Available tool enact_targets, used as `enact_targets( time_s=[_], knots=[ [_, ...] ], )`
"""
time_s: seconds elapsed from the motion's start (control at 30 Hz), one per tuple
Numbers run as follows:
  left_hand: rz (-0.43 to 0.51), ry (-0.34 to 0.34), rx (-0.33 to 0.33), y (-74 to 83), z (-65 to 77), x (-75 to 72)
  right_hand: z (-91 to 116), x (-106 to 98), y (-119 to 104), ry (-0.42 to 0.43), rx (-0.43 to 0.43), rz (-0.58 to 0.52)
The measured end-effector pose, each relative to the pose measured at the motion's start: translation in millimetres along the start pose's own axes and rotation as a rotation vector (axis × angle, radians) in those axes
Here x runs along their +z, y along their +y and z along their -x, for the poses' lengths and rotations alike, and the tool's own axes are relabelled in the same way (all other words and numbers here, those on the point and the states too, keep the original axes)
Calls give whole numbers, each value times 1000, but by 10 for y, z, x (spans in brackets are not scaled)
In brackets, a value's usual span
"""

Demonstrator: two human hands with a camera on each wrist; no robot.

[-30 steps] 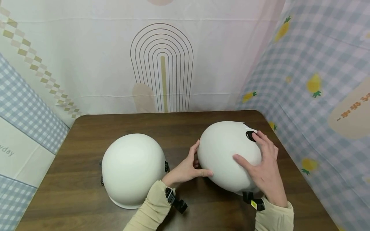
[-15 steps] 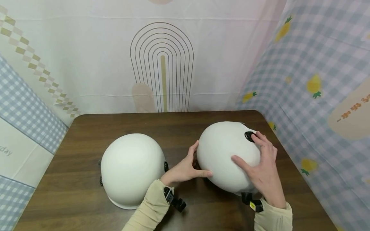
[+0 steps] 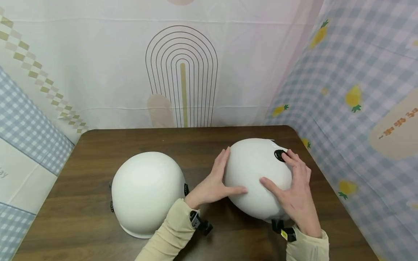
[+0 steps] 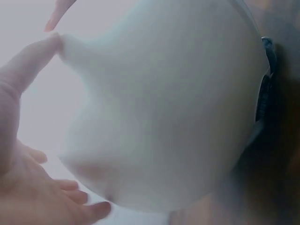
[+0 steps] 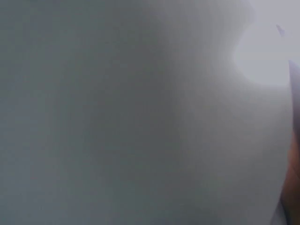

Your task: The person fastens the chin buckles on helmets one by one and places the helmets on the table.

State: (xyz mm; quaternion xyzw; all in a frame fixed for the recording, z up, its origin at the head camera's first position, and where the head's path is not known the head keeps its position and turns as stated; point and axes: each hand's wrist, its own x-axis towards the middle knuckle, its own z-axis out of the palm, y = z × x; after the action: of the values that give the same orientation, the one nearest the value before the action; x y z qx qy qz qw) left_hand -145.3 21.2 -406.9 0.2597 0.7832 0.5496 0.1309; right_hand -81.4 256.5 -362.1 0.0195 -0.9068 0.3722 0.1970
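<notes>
A white helmet (image 3: 253, 174) with a glossy rounded shell sits tilted at the right of the table. My left hand (image 3: 212, 185) touches its left side, with thumb and fingers spread wide and fairly straight. In the left wrist view the thumb (image 4: 35, 61) meets the pale shell (image 4: 159, 103). My right hand (image 3: 298, 195) holds the helmet's right side, thumb on the shell and bent fingers by a round black fitting (image 3: 279, 155). The shell (image 5: 140, 117) fills the right wrist view, blurred. The helmet's underside is hidden.
A second white helmet (image 3: 147, 192) rests dome up at the left, black fittings on its sides, close to my left forearm. Both stand on a dark wooden table (image 3: 81, 232). A patterned cloth (image 3: 254, 72) hangs behind, and a checked cloth (image 3: 343, 119) lines the right side.
My left hand has shifted up along the helmet's side, its fingers straightening and its thumb moving further onto the shell. The right hand keeps its hold.
</notes>
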Motion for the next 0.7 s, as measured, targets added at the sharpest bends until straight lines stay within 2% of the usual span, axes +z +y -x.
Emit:
enact_targets(
  time_s=[0.1,0.2,0.33,0.47,0.7],
  knots=[
    [-70,43,106,96,-54,26,6,-2,1,2,-3,2],
    [-184,85,215,200,-119,55,11,9,1,-5,-21,-12],
    [-348,121,300,307,-177,83,9,55,2,-14,-97,-40],
    [-452,123,300,340,-169,79,3,108,-13,-28,-157,-61],
    [-489,134,263,338,-121,24,10,143,-38,-94,-141,-126]
  ],
)
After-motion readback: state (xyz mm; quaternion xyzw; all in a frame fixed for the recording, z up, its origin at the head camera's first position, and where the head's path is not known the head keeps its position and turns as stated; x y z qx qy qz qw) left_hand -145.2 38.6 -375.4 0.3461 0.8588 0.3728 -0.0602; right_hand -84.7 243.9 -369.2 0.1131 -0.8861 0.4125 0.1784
